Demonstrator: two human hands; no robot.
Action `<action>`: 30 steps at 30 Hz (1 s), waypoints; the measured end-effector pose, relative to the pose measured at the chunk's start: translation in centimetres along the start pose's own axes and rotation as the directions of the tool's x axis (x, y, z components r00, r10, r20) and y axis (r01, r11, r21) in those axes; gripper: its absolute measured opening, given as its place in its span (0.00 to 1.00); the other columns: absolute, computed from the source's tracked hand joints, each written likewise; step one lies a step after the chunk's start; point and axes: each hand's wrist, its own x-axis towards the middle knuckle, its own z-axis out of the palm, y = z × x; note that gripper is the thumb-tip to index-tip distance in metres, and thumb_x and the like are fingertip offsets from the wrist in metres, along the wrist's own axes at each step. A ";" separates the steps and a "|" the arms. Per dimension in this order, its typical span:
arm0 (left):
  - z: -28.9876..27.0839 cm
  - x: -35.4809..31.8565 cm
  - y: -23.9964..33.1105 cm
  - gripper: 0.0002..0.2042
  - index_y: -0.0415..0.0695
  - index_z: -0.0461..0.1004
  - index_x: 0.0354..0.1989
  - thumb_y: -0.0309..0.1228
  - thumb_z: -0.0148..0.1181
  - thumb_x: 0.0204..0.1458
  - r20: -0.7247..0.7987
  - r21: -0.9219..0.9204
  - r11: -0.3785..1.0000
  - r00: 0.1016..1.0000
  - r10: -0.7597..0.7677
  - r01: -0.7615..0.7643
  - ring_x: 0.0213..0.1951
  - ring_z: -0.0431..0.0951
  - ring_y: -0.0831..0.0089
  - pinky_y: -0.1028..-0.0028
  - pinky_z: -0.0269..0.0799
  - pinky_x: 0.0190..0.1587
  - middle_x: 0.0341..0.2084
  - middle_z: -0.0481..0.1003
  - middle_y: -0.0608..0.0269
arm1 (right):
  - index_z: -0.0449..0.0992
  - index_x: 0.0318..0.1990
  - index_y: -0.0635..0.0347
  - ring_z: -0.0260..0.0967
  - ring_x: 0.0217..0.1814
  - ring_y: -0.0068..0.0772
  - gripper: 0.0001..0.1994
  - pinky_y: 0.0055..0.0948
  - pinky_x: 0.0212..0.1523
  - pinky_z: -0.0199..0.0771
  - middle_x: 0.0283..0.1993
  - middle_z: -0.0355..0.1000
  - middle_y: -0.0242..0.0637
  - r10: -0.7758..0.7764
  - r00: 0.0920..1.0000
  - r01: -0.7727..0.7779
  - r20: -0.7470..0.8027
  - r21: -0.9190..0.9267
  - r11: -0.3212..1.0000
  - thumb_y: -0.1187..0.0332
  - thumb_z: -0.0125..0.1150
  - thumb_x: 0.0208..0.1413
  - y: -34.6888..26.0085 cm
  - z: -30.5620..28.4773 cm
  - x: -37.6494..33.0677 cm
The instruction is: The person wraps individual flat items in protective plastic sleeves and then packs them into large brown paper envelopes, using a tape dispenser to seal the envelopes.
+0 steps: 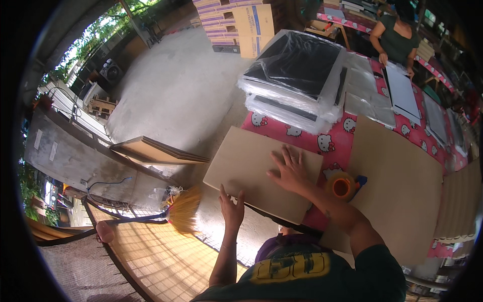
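Concrete floor (166, 75), pale grey, under an open-sided shed with greenery beyond. Bench (338, 121), one, long, covered in pink cloth printed with white cartoon cat faces.

Brown board (236, 158), rectangular, flat, at the near left end of the bench. Right grip (291, 170): bare hand, fingers spread, palm down on the board, grasping nothing. Left grip (231, 210): bare hand, released, thumb and fingers apart, at the near left edge of the board; whether it touches cannot be told.

Tape roll (335, 184), orange core, with a blue part (360, 180) at its side, just right of the board, near the right forearm. Large brown sheet (392, 191), right of the tape. Stack of dark panels (297, 68), wrapped in clear plastic, on the bench past the board. Cartons (256, 30), piled behind, on the floor. Broom (183, 214), straw head, blue handle, left of the person, beside a woven screen (146, 241). Co-worker (402, 43), dark shirt, far side of the bench, both hands at a white panel (402, 93).
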 end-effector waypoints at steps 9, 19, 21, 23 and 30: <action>-0.6 1.9 0.7 0.39 0.40 0.52 0.67 0.39 0.67 0.51 0.098 0.036 0.999 0.995 0.000 -0.003 0.53 0.63 0.45 0.57 0.61 0.59 0.53 0.59 0.33 | 0.61 0.67 0.51 0.43 0.76 0.53 0.34 0.71 0.68 0.38 0.72 0.49 0.55 -0.020 0.997 0.024 -0.079 0.045 0.999 0.42 0.53 0.58 1.0 0.6 1.2; 1.9 13.7 16.3 0.37 0.41 0.54 0.68 0.35 0.67 0.52 -0.276 -0.030 0.797 0.771 0.574 -0.603 0.63 0.60 0.42 0.51 0.56 0.64 0.63 0.56 0.39 | 0.71 0.50 0.61 0.65 0.52 0.34 0.11 0.33 0.55 0.64 0.50 0.69 0.39 0.667 0.399 0.156 -0.630 0.763 0.627 0.70 0.56 0.61 10.8 -13.8 8.7; 5.7 14.9 20.3 0.40 0.43 0.55 0.69 0.35 0.69 0.48 -0.145 0.267 0.511 0.490 0.860 -0.817 0.66 0.57 0.42 0.44 0.52 0.65 0.64 0.57 0.39 | 0.71 0.51 0.61 0.67 0.51 0.33 0.12 0.33 0.55 0.65 0.49 0.70 0.39 0.647 0.394 0.195 -0.653 0.747 0.636 0.72 0.54 0.61 14.9 -13.8 10.6; 10.4 16.4 21.1 0.40 0.52 0.54 0.70 0.32 0.66 0.47 0.128 0.373 0.223 0.288 0.949 -0.900 0.70 0.52 0.44 0.34 0.45 0.65 0.67 0.56 0.42 | 0.71 0.52 0.61 0.68 0.50 0.35 0.13 0.33 0.55 0.66 0.48 0.70 0.41 0.593 0.484 0.189 -0.644 0.738 0.648 0.75 0.53 0.60 18.1 -12.4 12.0; 17.3 21.7 20.7 0.31 0.56 0.58 0.67 0.26 0.54 0.52 0.260 0.424 -0.046 0.073 0.963 -0.904 0.70 0.51 0.46 0.35 0.45 0.65 0.68 0.53 0.43 | 0.67 0.51 0.67 0.67 0.50 0.59 0.22 0.48 0.49 0.70 0.45 0.68 0.54 0.326 0.648 -0.229 -0.689 0.233 0.945 0.79 0.56 0.44 17.8 -8.9 11.4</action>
